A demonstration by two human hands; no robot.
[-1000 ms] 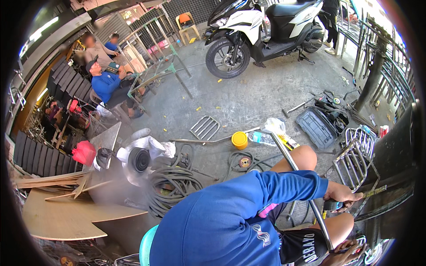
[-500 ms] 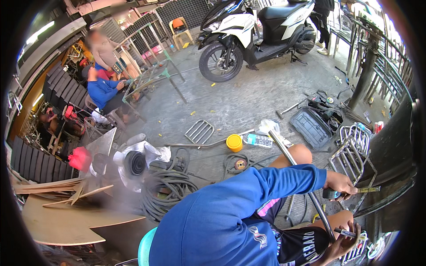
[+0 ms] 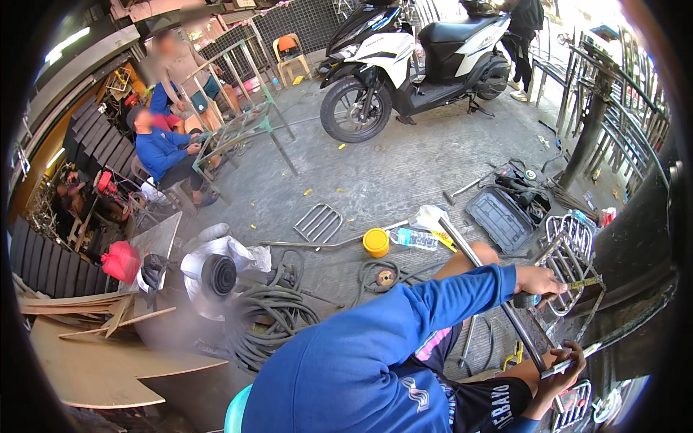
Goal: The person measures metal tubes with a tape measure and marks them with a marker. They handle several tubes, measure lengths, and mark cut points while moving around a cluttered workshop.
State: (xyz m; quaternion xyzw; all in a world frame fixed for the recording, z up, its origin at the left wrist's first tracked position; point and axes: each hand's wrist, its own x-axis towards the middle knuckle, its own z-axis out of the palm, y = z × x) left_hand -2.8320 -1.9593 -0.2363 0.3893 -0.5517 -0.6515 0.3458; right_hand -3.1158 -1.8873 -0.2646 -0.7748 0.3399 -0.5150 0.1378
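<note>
My left hand [image 3: 543, 280], at the end of a blue sleeve, is closed round a dark tape measure [image 3: 526, 300]. A short length of yellow blade [image 3: 583, 283] sticks out past its fingers. Lower down, my right hand [image 3: 565, 369] grips a thin, light-coloured metal strip [image 3: 577, 359]; its exact kind is unclear. The strip lies across the lower end of a long shiny metal tube [image 3: 517, 326]. This tube slants over my lap, passing under my left forearm, and its upper end rises beyond my knee.
Welded metal racks [image 3: 570, 252] stand beyond my left hand, near a dark post. On the floor lie an open tool case [image 3: 502, 216], a yellow container [image 3: 376, 242], a water bottle [image 3: 416, 239] and coiled hose [image 3: 271, 325]. A scooter [image 3: 404, 72] stands behind; people work at the far left.
My right hand has turned and risen slightly, laying the strip across the tube's end. The left hand has shifted a little left and up, still gripping the tape measure. The background standing person leans forward.
</note>
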